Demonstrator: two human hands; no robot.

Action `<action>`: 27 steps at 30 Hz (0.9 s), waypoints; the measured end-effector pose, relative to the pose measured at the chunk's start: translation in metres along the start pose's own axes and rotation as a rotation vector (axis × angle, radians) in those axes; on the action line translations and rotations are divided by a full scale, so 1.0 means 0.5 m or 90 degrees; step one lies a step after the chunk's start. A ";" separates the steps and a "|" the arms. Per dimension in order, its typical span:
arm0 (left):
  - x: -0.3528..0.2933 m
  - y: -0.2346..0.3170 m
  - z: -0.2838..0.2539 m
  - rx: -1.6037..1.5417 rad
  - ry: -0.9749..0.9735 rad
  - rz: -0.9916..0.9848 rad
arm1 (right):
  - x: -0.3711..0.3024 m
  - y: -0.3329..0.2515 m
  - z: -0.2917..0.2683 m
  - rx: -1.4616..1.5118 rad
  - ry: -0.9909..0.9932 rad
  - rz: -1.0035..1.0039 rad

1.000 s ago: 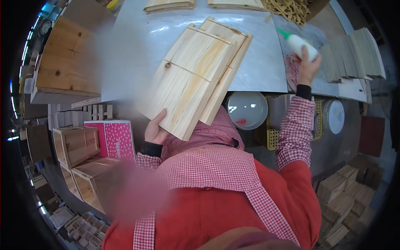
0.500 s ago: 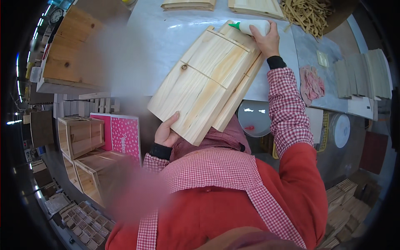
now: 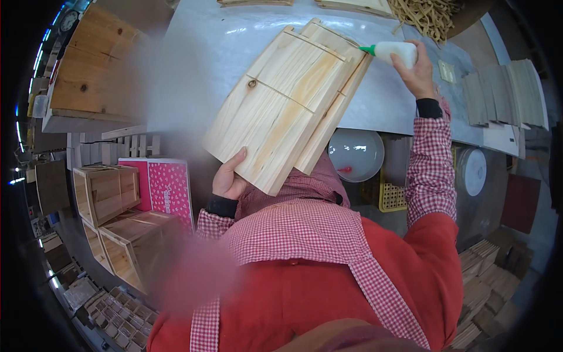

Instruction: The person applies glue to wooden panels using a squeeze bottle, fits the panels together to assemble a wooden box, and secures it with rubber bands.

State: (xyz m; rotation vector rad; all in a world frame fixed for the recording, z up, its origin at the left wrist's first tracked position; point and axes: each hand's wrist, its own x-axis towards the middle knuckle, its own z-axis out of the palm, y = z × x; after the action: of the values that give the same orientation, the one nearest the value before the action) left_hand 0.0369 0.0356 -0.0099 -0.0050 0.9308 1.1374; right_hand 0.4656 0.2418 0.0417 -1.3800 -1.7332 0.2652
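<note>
Two pale wooden panels lie one over the other, tilted and fanned out at the table's near edge. The upper panel (image 3: pixel 270 111) has grooves across it and a dark knot. My left hand (image 3: pixel 230 176) grips its near left corner, thumb on top and fingers hidden underneath. Out to the right, my right hand (image 3: pixel 417 70) is wrapped round a white squeeze bottle (image 3: pixel 394 54) with a green nozzle. The nozzle tip is at the far right corner of the lower panel (image 3: pixel 337 42); whether it touches cannot be made out.
More panels (image 3: pixel 355 6) lie at the table's (image 3: pixel 399 105) far edge beside a heap of thin wooden strips (image 3: pixel 425 17). Grey slats (image 3: pixel 507 94) stand at the right. Below the edge are a round white basin (image 3: pixel 356 155) and a yellow crate (image 3: pixel 392 196). Wooden boxes (image 3: pixel 108 190) stand left.
My right hand has moved right with the bottle, whose nozzle has gone from the lower panel's far end to its far right corner. My left hand keeps its grip on the panel.
</note>
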 end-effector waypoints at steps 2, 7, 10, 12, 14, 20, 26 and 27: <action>-0.002 0.000 -0.006 0.012 -0.009 0.016 | -0.010 0.002 -0.008 -0.007 0.007 0.018; -0.009 -0.001 -0.007 0.007 -0.009 0.018 | -0.022 -0.053 0.027 0.199 0.062 0.176; -0.009 0.002 0.000 -0.008 -0.017 0.003 | -0.013 -0.102 0.101 0.324 0.083 0.196; -0.014 -0.001 -0.003 -0.010 -0.011 0.005 | -0.002 -0.129 0.162 0.346 0.078 0.153; -0.016 -0.005 -0.003 -0.006 -0.005 -0.002 | 0.005 -0.146 0.202 0.293 0.056 0.123; -0.011 -0.007 -0.019 -0.022 -0.026 0.006 | 0.027 -0.148 0.264 0.129 0.068 0.019; -0.018 -0.006 -0.025 -0.029 -0.027 0.009 | 0.011 -0.172 0.191 0.033 0.021 -0.080; -0.017 -0.006 -0.024 -0.032 -0.026 0.004 | 0.001 -0.171 0.170 0.030 0.017 -0.078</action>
State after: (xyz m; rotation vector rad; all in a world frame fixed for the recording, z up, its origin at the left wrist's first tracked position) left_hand 0.0307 0.0224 -0.0134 -0.0188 0.8666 1.1626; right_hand 0.3453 0.2404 0.0464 -1.2327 -1.7706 0.2166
